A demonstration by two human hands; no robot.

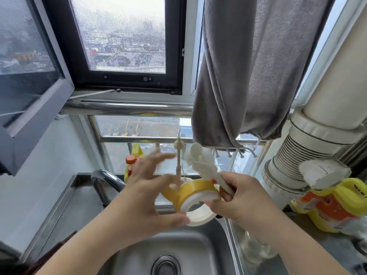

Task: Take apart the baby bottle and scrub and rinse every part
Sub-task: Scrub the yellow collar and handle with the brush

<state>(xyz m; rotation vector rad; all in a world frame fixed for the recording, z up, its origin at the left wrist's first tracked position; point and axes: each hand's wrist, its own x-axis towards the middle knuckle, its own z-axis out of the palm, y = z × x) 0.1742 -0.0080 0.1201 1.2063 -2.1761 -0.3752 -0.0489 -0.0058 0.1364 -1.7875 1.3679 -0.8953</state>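
Over the sink, my right hand (pixel 244 197) grips the handle of a white bottle brush (pixel 198 159), whose bristled head points up and to the left. Its thumb rests on a yellow ring with a white inner rim (pixel 190 192). A white ring (pixel 202 217) lies just under the yellow one. My left hand (pixel 147 193) is blurred. Its fingers are spread and straight, and its thumb touches the white ring. A thin small brush (pixel 178 149) stands upright behind the rings. A clear container (pixel 256 249), blurred, lies on the counter right of the sink.
The steel sink (pixel 208 247) with its drain (pixel 165 264) is below the hands, and the faucet (pixel 103 179) is at the left. A yellow bottle with an orange cap (pixel 132 159) stands on the sill. A yellow-orange package (pixel 333 207) and a white pipe (pixel 297 155) are at the right. A grey towel (pixel 248 76) hangs above.
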